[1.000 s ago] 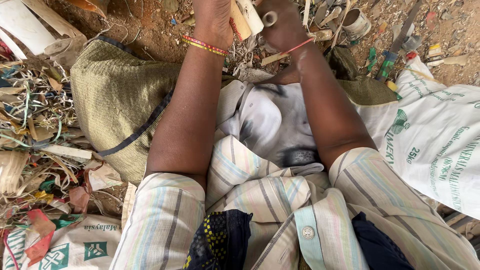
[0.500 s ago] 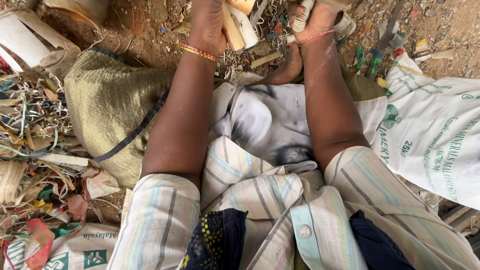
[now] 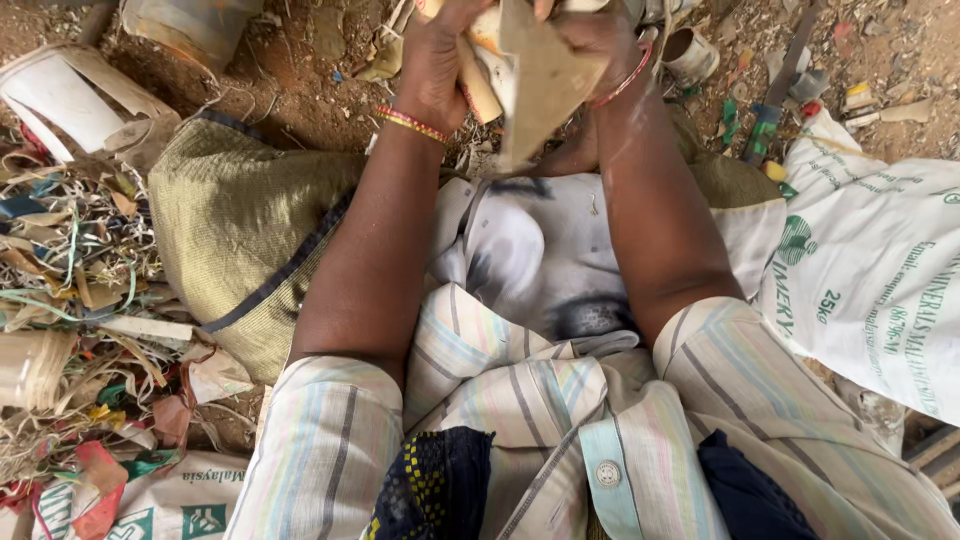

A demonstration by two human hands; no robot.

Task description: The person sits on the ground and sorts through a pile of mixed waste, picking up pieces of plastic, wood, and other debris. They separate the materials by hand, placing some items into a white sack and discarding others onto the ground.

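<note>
Both my arms reach forward over my lap to the top edge of the view. My left hand (image 3: pixel 435 60), with red and yellow bangles at the wrist, grips a pale rolled piece of cardboard scrap (image 3: pixel 478 85). My right hand (image 3: pixel 598 45), with a red bangle, holds a flat brown triangular cardboard piece (image 3: pixel 540 85) that hangs down between the two hands. The fingertips of both hands are cut off by the frame's top edge.
An olive woven sack (image 3: pixel 235 235) lies at my left, a white printed sack (image 3: pixel 870 270) at my right. A heap of paper and strip scraps (image 3: pixel 70 320) fills the left side. Cut tubes (image 3: pixel 60 95), a small cup (image 3: pixel 690 50) and litter lie on the dirt ahead.
The hands have come closer to me and together. The brown triangular cardboard piece now shows between them, lifted off the ground.
</note>
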